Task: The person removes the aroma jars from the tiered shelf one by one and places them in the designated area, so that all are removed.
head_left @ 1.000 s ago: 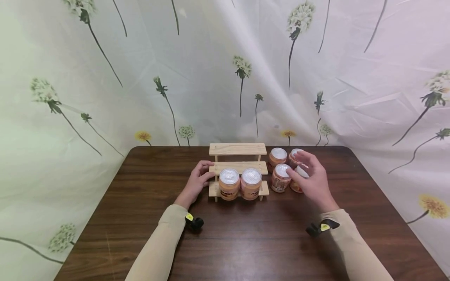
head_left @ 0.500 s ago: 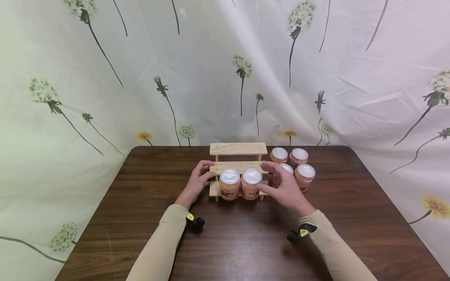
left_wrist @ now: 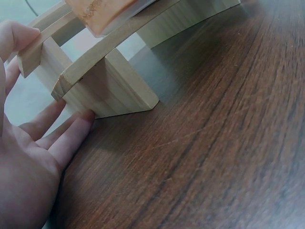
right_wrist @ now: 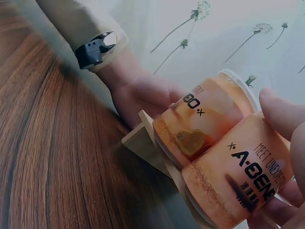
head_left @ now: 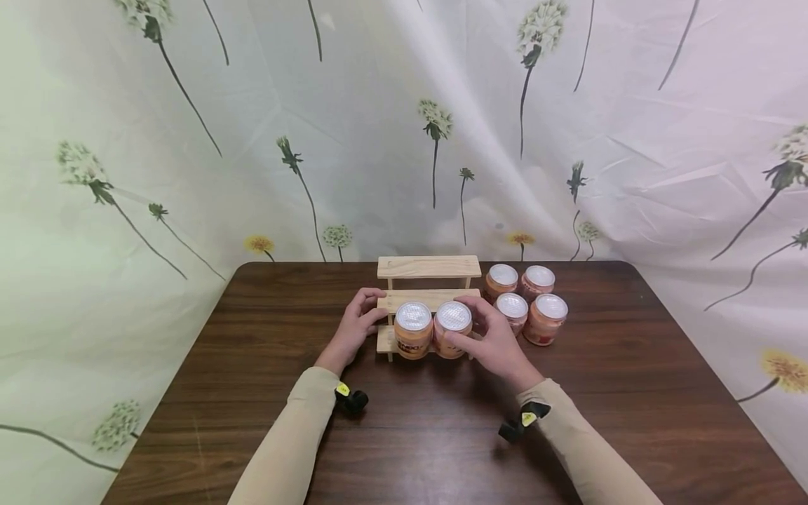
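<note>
Rack [head_left: 429, 267]: pale wood, with three rising steps; standing on the dark table [head_left: 404, 449], between both hands.
Right jar [head_left: 453, 320]: upright at the right part of the lowest step, silvery on top, orange below with black lettering; apparently seated, though too covered to be sure.
Left jar [head_left: 413, 331]: upright on the same step, just beside right jar; any gap between too narrow to tell.
Right hand [head_left: 495, 345]: curled round right jar, with thumb on the near side and fingers reaching behind.
Left hand [head_left: 352, 328]: holding the rack's left end, with digits at the end of the middle step and others lower down near the table.
Loose jars [head_left: 546, 320]: four, grouped on the table just right of the rack, near the right hand.
Jar-to-jar risk: possible shove of left jar along the step, from too much leftward pressure.
Front-edge risk: possible tip off the step, from letting go with too much base overhanging; exact overhang hard to judge.
Release risk: possible tug out of place, from a fingertip catching on the lid.
Rack risk: possible skid or rocking, from an uneven push or slack hold at the left end.
Right-side risk: possible knock to loose jars, from swinging the right hand outward carelessly.
</note>
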A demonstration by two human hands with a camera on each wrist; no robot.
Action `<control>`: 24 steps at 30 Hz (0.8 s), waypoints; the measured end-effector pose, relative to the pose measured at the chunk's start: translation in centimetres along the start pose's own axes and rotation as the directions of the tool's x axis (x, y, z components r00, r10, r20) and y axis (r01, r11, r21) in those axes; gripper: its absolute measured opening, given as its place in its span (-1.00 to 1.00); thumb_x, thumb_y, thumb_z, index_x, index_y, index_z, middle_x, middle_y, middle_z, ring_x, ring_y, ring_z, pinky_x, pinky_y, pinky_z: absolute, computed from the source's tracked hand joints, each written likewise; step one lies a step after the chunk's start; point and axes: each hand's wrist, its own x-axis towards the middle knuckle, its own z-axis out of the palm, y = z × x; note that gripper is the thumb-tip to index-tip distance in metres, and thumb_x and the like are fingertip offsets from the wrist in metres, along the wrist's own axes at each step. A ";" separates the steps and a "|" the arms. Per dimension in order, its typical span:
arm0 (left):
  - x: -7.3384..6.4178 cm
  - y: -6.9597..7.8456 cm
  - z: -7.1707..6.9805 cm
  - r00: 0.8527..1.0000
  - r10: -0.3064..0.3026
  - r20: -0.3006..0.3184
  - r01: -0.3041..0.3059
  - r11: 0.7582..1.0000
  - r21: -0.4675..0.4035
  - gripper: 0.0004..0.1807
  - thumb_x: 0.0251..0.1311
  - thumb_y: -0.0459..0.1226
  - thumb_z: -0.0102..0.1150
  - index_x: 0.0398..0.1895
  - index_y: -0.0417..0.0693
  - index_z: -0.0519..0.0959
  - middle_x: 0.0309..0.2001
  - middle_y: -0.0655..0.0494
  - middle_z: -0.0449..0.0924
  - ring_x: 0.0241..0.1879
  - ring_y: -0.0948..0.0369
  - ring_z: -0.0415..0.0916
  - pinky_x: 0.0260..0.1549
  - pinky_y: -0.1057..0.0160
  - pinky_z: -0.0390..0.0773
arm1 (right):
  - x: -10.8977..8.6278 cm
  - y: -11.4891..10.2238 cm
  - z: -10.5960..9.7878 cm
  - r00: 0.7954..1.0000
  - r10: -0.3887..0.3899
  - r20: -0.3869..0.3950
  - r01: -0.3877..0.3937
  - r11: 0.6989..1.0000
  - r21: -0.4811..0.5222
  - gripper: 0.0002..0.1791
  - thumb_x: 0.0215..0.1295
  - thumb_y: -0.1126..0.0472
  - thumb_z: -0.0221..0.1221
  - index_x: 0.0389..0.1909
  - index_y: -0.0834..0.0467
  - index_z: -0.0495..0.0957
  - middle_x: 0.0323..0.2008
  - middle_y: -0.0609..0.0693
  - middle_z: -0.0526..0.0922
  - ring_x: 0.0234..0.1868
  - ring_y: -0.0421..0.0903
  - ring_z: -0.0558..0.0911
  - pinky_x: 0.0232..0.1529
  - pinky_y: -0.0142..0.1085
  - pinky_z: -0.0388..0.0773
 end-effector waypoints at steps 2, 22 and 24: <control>0.0 0.0 0.0 1.000 0.002 0.000 -0.002 1.000 -0.003 -0.58 0.50 -0.30 0.15 0.35 -0.05 0.39 0.40 -0.19 0.41 0.22 -0.01 0.47 -0.08 0.16 0.60 | 0.0 -0.1 0.0 1.000 0.002 -0.002 -0.002 1.000 0.003 -0.34 0.23 0.31 0.49 0.34 0.14 0.48 0.13 0.10 0.66 0.13 -0.02 0.64 0.22 0.16 0.51; 0.0 0.1 0.2 1.000 0.012 -0.009 -0.012 1.000 0.007 -0.60 0.48 -0.29 0.16 0.31 -0.05 0.40 0.38 -0.18 0.42 0.23 -0.03 0.48 -0.04 0.15 0.60 | 0.3 -0.1 0.6 0.996 0.081 -0.045 -0.076 0.991 0.112 -0.42 0.14 0.34 0.54 0.16 0.17 0.53 0.07 0.11 0.67 0.06 -0.05 0.64 0.12 -0.15 0.52; -0.1 0.1 0.1 1.000 0.014 -0.009 -0.014 1.000 0.007 -0.60 0.49 -0.29 0.16 0.32 -0.05 0.40 0.38 -0.18 0.42 0.24 -0.03 0.48 -0.03 0.15 0.60 | 0.2 -0.2 0.6 0.995 0.091 -0.040 -0.085 0.989 0.122 -0.42 0.13 0.35 0.54 0.16 0.17 0.53 0.06 0.11 0.67 0.06 -0.05 0.64 0.14 -0.13 0.51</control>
